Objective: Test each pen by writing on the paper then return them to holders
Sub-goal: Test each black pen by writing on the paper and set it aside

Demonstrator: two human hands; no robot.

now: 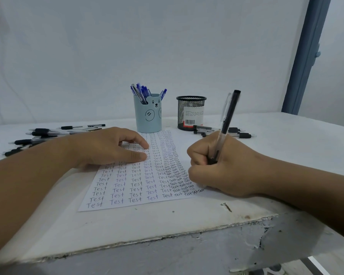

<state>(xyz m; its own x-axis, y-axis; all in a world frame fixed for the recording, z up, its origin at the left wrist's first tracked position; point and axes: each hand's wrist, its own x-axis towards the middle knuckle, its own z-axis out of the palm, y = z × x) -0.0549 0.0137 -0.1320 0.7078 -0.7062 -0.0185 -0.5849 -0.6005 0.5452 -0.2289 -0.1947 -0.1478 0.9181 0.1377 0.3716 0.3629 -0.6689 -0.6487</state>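
Observation:
A white paper full of handwritten "Test" words lies on the table. My left hand rests flat on its upper left part. My right hand grips a black pen upright at the paper's right edge; the tip is hidden behind my fingers. Behind the paper stand a light blue bear holder with several blue pens and a black mesh holder, which looks empty from here.
Several black pens lie loose on the table at the left. A few more black pens lie at the right, near the mesh holder. The table's worn front edge is close to me. A nail lies near it.

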